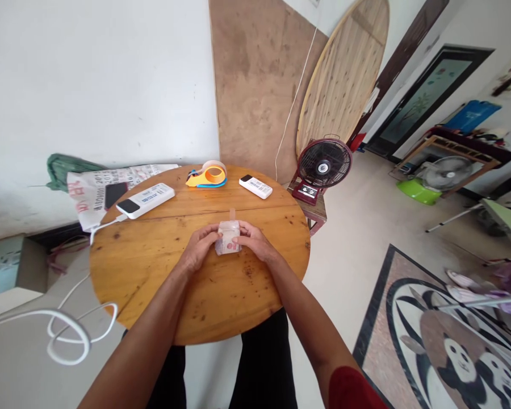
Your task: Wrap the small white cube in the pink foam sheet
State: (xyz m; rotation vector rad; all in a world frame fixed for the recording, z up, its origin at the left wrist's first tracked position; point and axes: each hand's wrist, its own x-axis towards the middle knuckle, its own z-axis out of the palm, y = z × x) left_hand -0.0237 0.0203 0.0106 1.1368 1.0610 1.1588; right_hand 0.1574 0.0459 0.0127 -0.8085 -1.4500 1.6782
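A small packet in clear plastic wrap (228,240), whitish with a red mark, is held just over the wooden table (162,250). My left hand (201,245) grips its left side, thumb on the near face. From the right, my right hand (255,241) grips the other side, its thumb lying across the front. A short strip of clear tape (232,214) sticks up from the packet's far edge. Beyond the hands lies an orange and blue tape dispenser (208,175) with a roll in it.
A white power bank (146,201) with a cable lies at the table's left, a second white power bank (255,186) at the back right. A dark phone (116,195) rests on a printed bag (85,190). A fan (323,165) stands on a stool right of the table.
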